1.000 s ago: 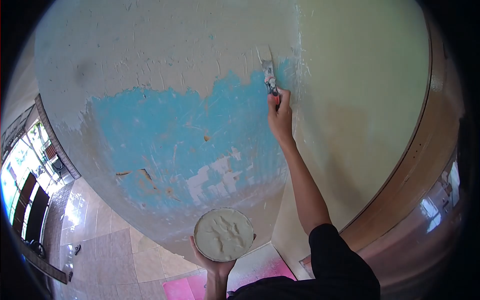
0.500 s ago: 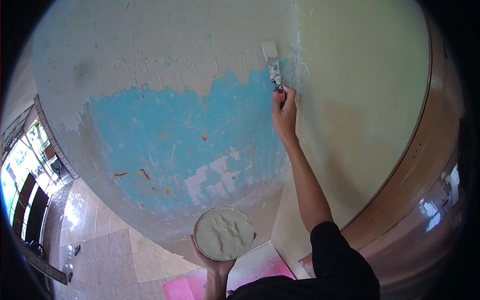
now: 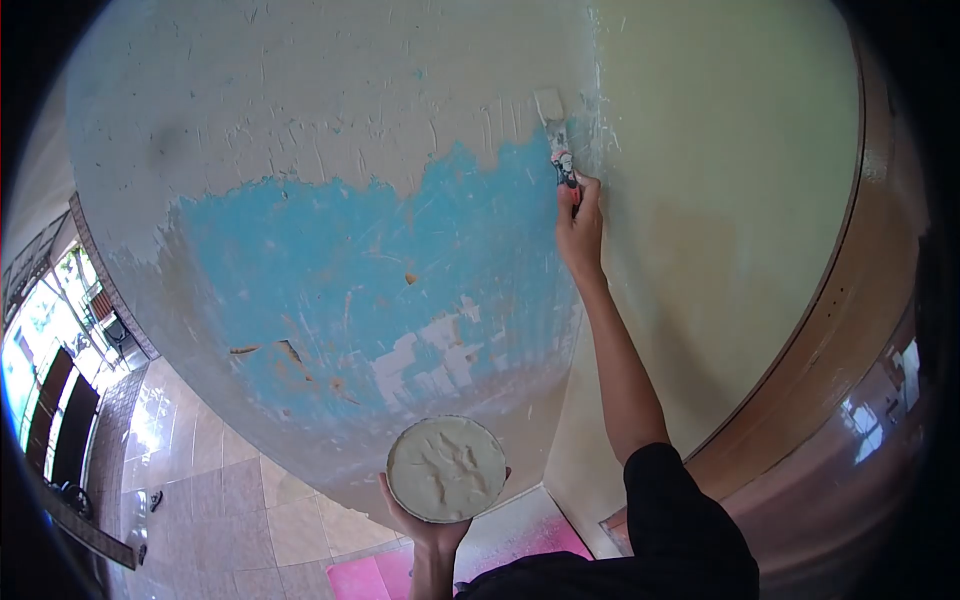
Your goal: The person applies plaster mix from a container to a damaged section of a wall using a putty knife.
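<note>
My right hand (image 3: 580, 225) is wrapped round the handle of a putty knife (image 3: 558, 150), its blade coated with pale putty and laid against the wall near the corner. The wall (image 3: 330, 80) carries grey-beige putty above, with a ragged lower edge over a blue painted patch (image 3: 330, 250). Low in the view, my left hand (image 3: 430, 525) holds a round tub of putty (image 3: 447, 470) from beneath, fingers curled round its sides. The putty in it has a lumpy, scooped surface.
A yellow-green wall (image 3: 750, 180) meets the puttied wall at the corner on the right. Below lie a pink-stained board (image 3: 510, 535) and floor tiles (image 3: 230, 500). A wooden frame (image 3: 800, 370) curves along the far right. Bright openings (image 3: 60, 310) show at the left.
My right hand and the putty knife have shifted slightly right and down, closer to the corner. My left hand with the tub stays almost where it was.
</note>
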`<state>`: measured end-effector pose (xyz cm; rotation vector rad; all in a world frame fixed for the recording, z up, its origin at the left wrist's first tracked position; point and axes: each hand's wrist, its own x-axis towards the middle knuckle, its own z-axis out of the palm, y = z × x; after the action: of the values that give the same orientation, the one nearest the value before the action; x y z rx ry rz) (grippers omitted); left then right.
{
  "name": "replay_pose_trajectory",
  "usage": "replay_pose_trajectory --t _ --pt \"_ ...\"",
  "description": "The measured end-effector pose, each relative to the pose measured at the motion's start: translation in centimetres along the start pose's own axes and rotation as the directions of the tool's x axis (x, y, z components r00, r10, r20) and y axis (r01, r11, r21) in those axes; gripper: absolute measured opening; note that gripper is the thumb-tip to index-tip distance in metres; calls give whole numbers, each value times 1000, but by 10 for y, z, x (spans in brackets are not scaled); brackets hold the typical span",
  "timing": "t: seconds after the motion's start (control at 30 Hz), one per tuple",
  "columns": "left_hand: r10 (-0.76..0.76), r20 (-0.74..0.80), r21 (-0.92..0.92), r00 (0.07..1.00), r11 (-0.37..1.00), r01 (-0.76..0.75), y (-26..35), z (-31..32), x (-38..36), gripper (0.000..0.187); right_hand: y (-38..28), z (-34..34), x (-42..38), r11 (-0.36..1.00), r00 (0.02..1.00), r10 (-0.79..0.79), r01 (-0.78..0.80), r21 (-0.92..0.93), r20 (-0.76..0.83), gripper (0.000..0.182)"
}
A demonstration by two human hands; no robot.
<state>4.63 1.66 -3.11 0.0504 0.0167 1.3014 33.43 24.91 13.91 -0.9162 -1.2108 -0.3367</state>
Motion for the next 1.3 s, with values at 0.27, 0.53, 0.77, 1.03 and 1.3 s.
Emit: replay_pose_trajectory --t 0.27,0.53,0.77,1.03,1.3 --pt "-30 -19 -135 999 990 27 1 1 -1 75 29 -15 -72 996 996 83 -82 -26 28 31" --pt "-1 -1 50 1000 999 1 -3 1 0 75 -6 2 0 1000 999 28 -28 -9 18 30" --pt "-18 -1 45 1000 999 18 -2 0 -2 74 15 -6 -88 997 996 60 -62 40 60 32" --pt "-9 41 67 999 998 6 -1 2 -4 75 -28 9 -5 996 998 -67 67 61 -3 30" --pt "-7 8 99 1000 995 6 2 -1 -8 77 -4 8 -93 995 996 70 -74 74 59 29"
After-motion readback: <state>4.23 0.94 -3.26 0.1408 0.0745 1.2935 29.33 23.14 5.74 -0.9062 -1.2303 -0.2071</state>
